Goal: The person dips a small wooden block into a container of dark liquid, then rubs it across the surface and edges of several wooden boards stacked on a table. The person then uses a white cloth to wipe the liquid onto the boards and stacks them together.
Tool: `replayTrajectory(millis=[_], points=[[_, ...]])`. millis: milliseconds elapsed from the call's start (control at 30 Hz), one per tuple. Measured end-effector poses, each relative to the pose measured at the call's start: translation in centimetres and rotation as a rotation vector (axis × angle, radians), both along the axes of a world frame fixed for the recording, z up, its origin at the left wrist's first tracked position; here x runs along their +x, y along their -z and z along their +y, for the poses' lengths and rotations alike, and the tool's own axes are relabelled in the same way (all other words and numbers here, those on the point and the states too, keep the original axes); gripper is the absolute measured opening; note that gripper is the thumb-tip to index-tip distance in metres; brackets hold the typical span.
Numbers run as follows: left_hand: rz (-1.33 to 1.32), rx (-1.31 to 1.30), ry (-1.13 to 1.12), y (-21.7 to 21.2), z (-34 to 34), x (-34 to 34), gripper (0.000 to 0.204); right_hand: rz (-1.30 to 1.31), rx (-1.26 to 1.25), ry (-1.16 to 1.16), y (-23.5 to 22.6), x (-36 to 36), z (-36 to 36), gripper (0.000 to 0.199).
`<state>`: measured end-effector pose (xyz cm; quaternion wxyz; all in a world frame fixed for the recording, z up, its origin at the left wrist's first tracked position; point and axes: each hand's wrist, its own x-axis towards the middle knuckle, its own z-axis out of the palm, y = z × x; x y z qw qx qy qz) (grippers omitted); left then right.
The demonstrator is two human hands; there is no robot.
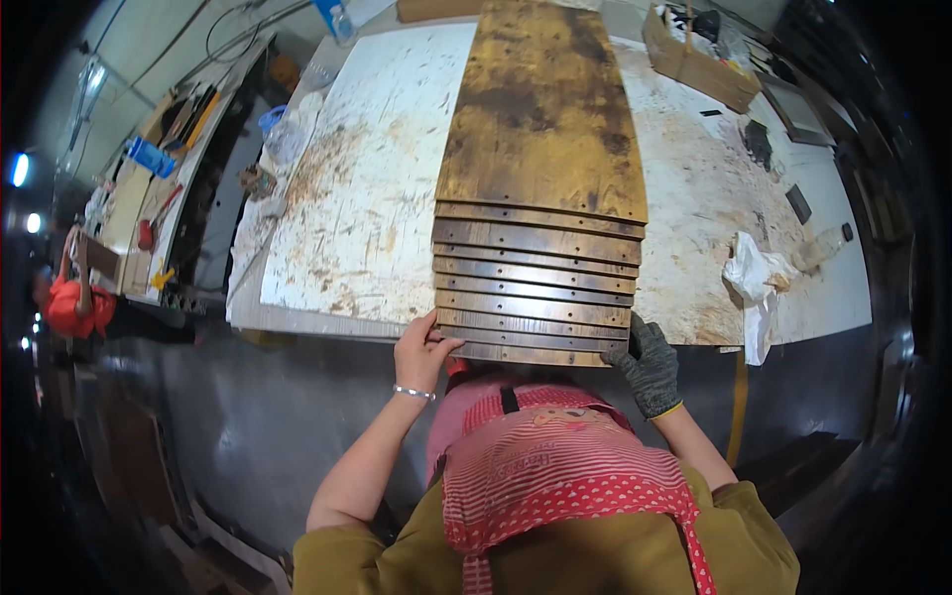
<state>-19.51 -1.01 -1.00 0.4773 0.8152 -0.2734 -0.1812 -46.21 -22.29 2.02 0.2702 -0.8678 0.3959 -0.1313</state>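
A stack of brown wood-grain boards (540, 129) lies fanned out on the white-topped table, each near edge stepped toward me and dotted with small dark holes. At the left corner of the nearest board (535, 354), my bare left hand (420, 355) grips the edge, thumb on top, a bracelet at the wrist. My right hand (650, 369), in a dark grey knitted glove, holds the opposite corner with its thumb on the upper face. The fingers under or behind the board are partly hidden. The nearest board juts slightly past the table's front edge.
The scuffed white table (347, 198) carries a crumpled white cloth (756, 283), a clear bottle (821, 248) and a cardboard box (699, 59) at the right. Farther left, a person in red (79, 305) stands by another workbench (134, 213).
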Motion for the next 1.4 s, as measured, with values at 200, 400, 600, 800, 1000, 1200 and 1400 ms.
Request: replayTrajectory(millis=[200,400,600,800,1000,1200,1400], points=[[-0.029,0.045,0.1,0.9,0.7,1.4,0.061,-0.1,0.07,-0.085,0.8,-0.6,-0.9,0.07],[-0.198,0.125,0.362,-1.2,0.5,1.9,0.079,0.023,0.076,-0.078,0.7,-0.7,-1.7,0.07],[-0.336,0.071,0.354,0.6,1.2,1.8,0.075,0.043,0.167,-0.153,-3.6,-1.2,-1.9,0.053],[-0.228,-0.024,0.642,-1.2,3.9,7.2,0.04,-0.102,0.157,-0.238,-12.9,9.9,2.6,0.039],[-0.183,-0.148,0.08,-4.7,10.5,26.8,0.012,-0.124,0.175,-0.713,-12.9,33.2,8.5,0.045],[-0.658,-0.045,-0.111,-8.1,11.7,46.4,0.014,-0.103,0.087,-0.65,-5.3,55.4,14.1,0.057],[-0.769,0.167,-0.035,-5.8,8.5,54.3,0.021,-0.011,-0.282,-0.721,0.6,63.3,16.7,0.028]])
